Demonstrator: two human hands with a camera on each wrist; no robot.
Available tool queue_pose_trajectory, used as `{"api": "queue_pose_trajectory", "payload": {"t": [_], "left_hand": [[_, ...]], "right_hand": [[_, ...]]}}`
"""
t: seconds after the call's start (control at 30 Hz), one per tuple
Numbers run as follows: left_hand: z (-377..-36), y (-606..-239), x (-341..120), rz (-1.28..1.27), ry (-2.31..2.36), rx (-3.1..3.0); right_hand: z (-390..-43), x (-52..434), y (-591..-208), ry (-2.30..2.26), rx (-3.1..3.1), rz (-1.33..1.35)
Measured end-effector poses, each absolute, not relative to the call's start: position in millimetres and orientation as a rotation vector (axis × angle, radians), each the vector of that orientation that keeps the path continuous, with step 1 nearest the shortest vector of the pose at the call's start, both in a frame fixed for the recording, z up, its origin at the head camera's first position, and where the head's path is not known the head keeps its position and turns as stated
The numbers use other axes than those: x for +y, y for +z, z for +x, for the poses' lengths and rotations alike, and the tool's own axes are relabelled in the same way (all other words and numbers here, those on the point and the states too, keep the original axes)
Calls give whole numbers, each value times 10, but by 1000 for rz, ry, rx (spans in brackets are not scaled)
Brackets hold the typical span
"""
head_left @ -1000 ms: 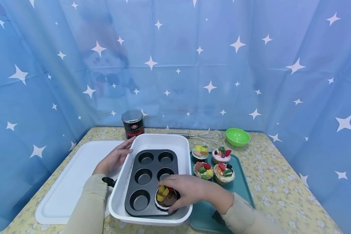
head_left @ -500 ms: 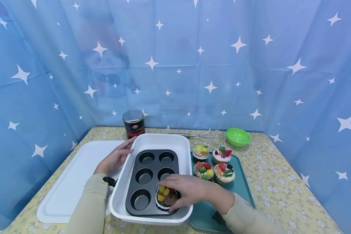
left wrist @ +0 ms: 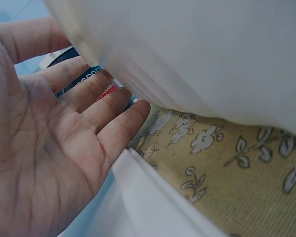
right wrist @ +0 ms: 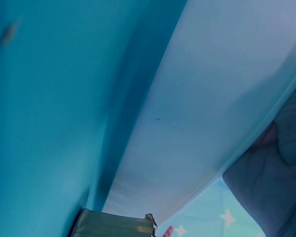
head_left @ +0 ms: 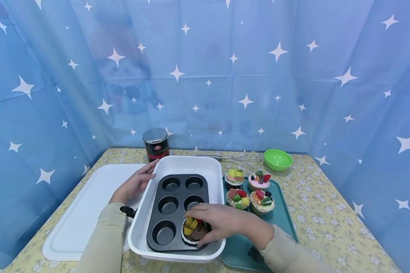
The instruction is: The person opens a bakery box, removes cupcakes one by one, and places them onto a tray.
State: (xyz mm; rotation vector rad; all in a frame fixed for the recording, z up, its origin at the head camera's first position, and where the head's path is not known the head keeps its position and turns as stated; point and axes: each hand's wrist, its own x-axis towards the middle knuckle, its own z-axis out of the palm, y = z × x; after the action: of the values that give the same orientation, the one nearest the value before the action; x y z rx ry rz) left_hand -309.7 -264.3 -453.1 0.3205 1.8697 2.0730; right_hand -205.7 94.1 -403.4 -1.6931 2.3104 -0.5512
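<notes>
In the head view my right hand [head_left: 216, 223] grips a chocolate cupcake [head_left: 194, 232] with yellow fruit chunks on top, thumb at its near side. That cupcake sits in the near right cup of a dark muffin tin [head_left: 180, 216]; the tin's other cups hold nothing. A deep white pan [head_left: 216, 168] contains the tin. My left hand [head_left: 134, 184] lies along the pan's left side, and in the left wrist view its lightly bent fingers [left wrist: 123, 123] touch the outer wall. The right wrist view mostly shows the pan's white side and the teal tray [right wrist: 64, 98].
Several fruit-topped cupcakes [head_left: 261, 202] stand on the teal tray to the right. A white board-like lid [head_left: 78, 216] lies at the left. Along the back are an espresso tin [head_left: 156, 146], a wire whisk [head_left: 242, 158] and a green bowl [head_left: 278, 160].
</notes>
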Motion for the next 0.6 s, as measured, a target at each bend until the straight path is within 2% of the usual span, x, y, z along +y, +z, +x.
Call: {"api": "queue_pose_trajectory", "payload": {"t": [0.6], "left_hand": [[-3090, -4523, -2644, 338, 2090, 1849]], "right_hand": [[-2059, 933, -4021, -558, 2297, -1710]]}}
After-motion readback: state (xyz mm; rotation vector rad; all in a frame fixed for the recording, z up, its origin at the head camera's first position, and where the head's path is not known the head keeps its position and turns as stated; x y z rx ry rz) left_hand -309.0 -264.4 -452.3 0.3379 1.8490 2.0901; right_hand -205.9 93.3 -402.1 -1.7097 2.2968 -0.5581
